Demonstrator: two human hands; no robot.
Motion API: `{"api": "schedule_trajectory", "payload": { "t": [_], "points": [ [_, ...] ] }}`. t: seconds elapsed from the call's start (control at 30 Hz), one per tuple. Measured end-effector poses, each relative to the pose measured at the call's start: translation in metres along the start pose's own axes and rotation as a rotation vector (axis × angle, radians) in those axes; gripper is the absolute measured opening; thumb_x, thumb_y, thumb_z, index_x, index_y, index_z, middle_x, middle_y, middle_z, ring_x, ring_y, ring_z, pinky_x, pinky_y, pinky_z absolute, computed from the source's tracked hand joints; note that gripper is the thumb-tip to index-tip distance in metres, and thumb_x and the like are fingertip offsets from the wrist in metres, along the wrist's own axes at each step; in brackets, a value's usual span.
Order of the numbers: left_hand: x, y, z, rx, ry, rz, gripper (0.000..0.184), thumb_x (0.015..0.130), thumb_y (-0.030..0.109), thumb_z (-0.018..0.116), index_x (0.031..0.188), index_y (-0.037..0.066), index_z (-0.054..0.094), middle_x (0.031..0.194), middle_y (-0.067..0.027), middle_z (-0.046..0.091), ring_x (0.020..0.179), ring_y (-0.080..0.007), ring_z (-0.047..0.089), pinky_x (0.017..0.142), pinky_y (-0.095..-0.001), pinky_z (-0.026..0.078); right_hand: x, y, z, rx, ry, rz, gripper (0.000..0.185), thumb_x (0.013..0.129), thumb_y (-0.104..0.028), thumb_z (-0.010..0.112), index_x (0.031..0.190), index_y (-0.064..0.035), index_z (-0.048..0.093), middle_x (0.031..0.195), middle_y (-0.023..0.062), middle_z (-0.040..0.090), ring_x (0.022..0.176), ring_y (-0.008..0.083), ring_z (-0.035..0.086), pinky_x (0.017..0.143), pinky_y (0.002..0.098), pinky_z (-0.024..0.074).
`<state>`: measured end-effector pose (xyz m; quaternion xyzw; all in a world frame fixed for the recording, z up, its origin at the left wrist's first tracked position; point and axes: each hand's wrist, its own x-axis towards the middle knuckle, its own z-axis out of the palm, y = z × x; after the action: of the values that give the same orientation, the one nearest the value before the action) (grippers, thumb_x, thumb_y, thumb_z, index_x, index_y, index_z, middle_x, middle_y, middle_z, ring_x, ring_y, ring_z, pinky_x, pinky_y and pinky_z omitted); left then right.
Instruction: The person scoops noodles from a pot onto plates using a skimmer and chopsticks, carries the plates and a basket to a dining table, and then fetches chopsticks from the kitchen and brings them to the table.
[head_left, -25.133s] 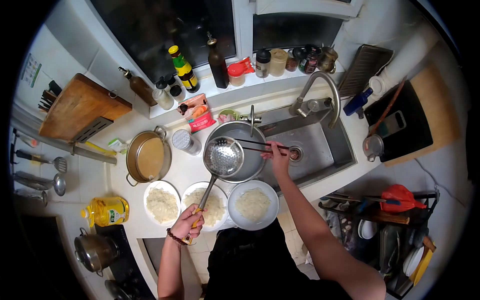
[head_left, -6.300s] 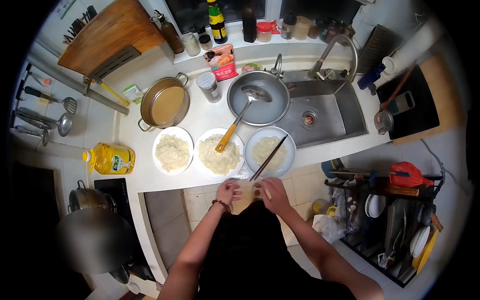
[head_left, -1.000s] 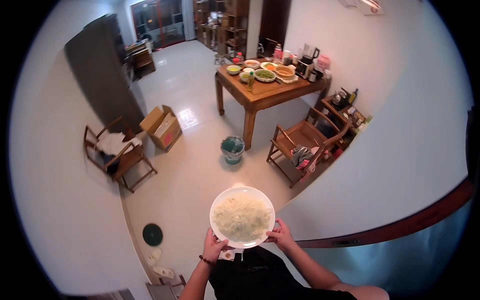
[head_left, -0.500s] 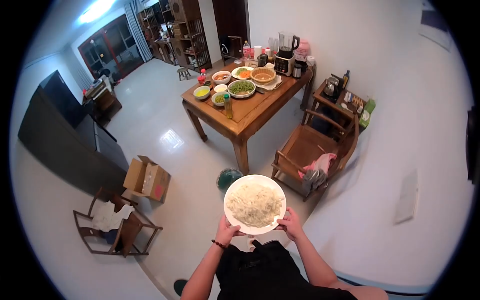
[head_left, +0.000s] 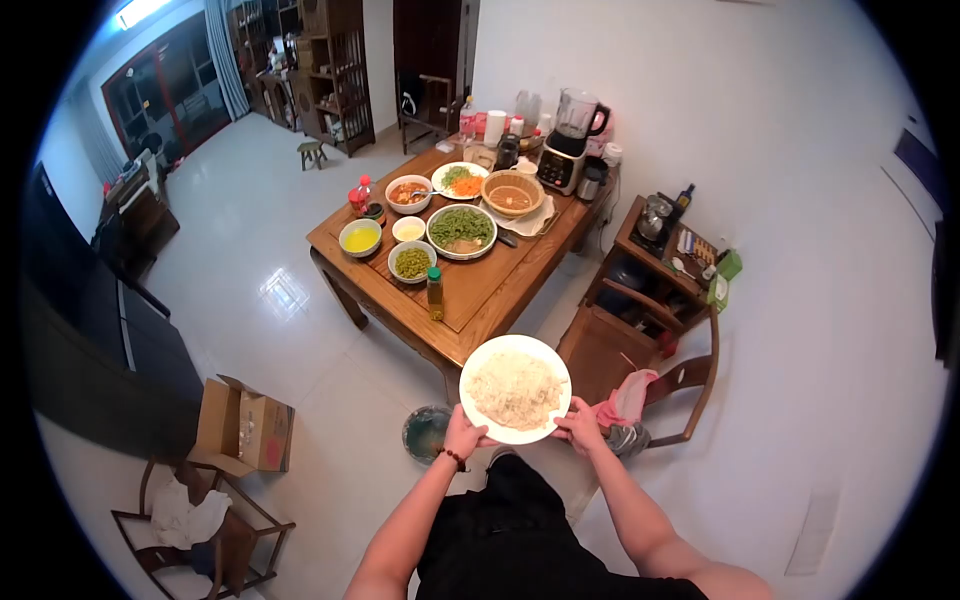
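Between my two hands is a white plate [head_left: 470,405] heaped with pale, noodle-like shreds [head_left: 516,388], held about level in front of my body. My left hand [head_left: 466,438] grips the lower left of its rim, thumb on top. At the lower right of the rim, my right hand [head_left: 580,427] grips with its fingers partly hidden underneath. Beyond the plate stands a wooden table [head_left: 480,295] with a bowl of green vegetables [head_left: 462,231], a bowl of yellow liquid [head_left: 360,238], a plate of shredded vegetables [head_left: 460,180] and a wicker basket [head_left: 513,193].
A green-capped bottle [head_left: 435,295] stands near the table's front corner, a blender [head_left: 570,140] at the back. Right of the table is a wooden armchair [head_left: 610,350] with a pink cloth. A bucket [head_left: 427,433] and a cardboard box [head_left: 245,425] stand on the floor to the left.
I have moved forward, so the table is nearer and larger in view. The plate stays in both hands. The bucket, box and left chair have shifted left and down in view.
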<state>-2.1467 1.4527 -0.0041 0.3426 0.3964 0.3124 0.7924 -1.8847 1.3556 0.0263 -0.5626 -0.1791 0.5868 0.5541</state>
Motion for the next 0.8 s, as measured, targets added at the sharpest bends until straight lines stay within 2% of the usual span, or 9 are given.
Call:
{"api": "schedule_trajectory", "payload": {
  "t": [0.1, 0.2, 0.33, 0.37, 0.57, 0.67, 0.8],
  "points": [
    [0.07, 0.016, -0.009, 0.006, 0.024, -0.019, 0.058, 0.083, -0.018, 0.051, 0.131, 0.005, 0.028, 0.129, -0.0203, 0.055, 0.102, -0.0363, 0.068, 0.072, -0.0431, 0.066, 0.077, -0.027, 0.004, -0.101, 0.003, 0.053, 0.045, 0.089, 0.008, 0.061, 0.129, -0.0036, 0.044, 0.109, 0.0152, 0.069, 0.092, 0.0259, 0.072, 0.07, 0.0345, 0.0645],
    [0.135, 0.022, -0.01, 0.024, 0.121, -0.008, 0.059, 0.083, -0.018, 0.052, 0.132, 0.005, 0.029, 0.132, -0.0201, 0.051, 0.104, -0.0377, 0.067, 0.072, -0.0459, 0.066, 0.161, -0.041, -0.003, -0.137, -0.077, 0.06, 0.044, 0.089, 0.01, 0.059, 0.128, -0.0018, 0.044, 0.116, 0.016, 0.065, 0.101, 0.0282, 0.069, 0.078, 0.0401, 0.064],
    [0.224, 0.013, -0.016, 0.006, 0.279, 0.012, 0.057, 0.082, -0.018, 0.052, 0.13, 0.006, 0.031, 0.132, -0.0191, 0.051, 0.108, -0.0386, 0.065, 0.074, -0.0484, 0.066, 0.27, -0.063, -0.009, -0.167, -0.158, 0.12, 0.041, 0.088, 0.009, 0.059, 0.126, -0.0018, 0.047, 0.12, 0.0125, 0.062, 0.103, 0.0267, 0.067, 0.078, 0.0396, 0.0639],
    [0.236, 0.016, -0.015, -0.051, 0.305, -0.06, 0.058, 0.082, -0.019, 0.052, 0.131, 0.006, 0.032, 0.13, -0.0179, 0.053, 0.109, -0.038, 0.064, 0.073, -0.0477, 0.066, 0.293, -0.066, -0.012, -0.186, -0.16, 0.131, 0.042, 0.088, 0.009, 0.06, 0.126, -0.0022, 0.048, 0.118, 0.0126, 0.062, 0.101, 0.0263, 0.068, 0.076, 0.0385, 0.064],
    [0.29, 0.021, -0.005, -0.036, 0.456, -0.065, 0.056, 0.083, -0.018, 0.053, 0.131, 0.005, 0.035, 0.129, -0.016, 0.056, 0.108, -0.0345, 0.065, 0.073, -0.0459, 0.066, 0.383, -0.072, -0.025, -0.216, -0.224, 0.281, 0.043, 0.088, 0.009, 0.062, 0.127, -0.0018, 0.047, 0.113, 0.0116, 0.062, 0.098, 0.0238, 0.068, 0.075, 0.0369, 0.0642],
    [0.306, 0.021, -0.002, -0.066, 0.523, -0.118, 0.062, 0.083, -0.019, 0.052, 0.135, 0.008, 0.031, 0.129, -0.0175, 0.055, 0.108, -0.0357, 0.065, 0.074, -0.047, 0.065, 0.41, -0.07, -0.028, -0.246, -0.264, 0.285, 0.044, 0.087, 0.009, 0.062, 0.126, -0.0024, 0.048, 0.11, 0.0105, 0.063, 0.095, 0.0229, 0.069, 0.073, 0.0375, 0.0646],
    [0.318, 0.021, 0.002, -0.045, 0.574, -0.13, 0.06, 0.084, -0.018, 0.052, 0.134, 0.008, 0.032, 0.128, -0.0163, 0.053, 0.107, -0.034, 0.065, 0.073, -0.0449, 0.066, 0.43, -0.075, -0.027, -0.261, -0.262, 0.331, 0.044, 0.086, 0.009, 0.063, 0.125, -0.0026, 0.048, 0.109, 0.0103, 0.063, 0.092, 0.0219, 0.069, 0.072, 0.0363, 0.0647]
  ]
}}
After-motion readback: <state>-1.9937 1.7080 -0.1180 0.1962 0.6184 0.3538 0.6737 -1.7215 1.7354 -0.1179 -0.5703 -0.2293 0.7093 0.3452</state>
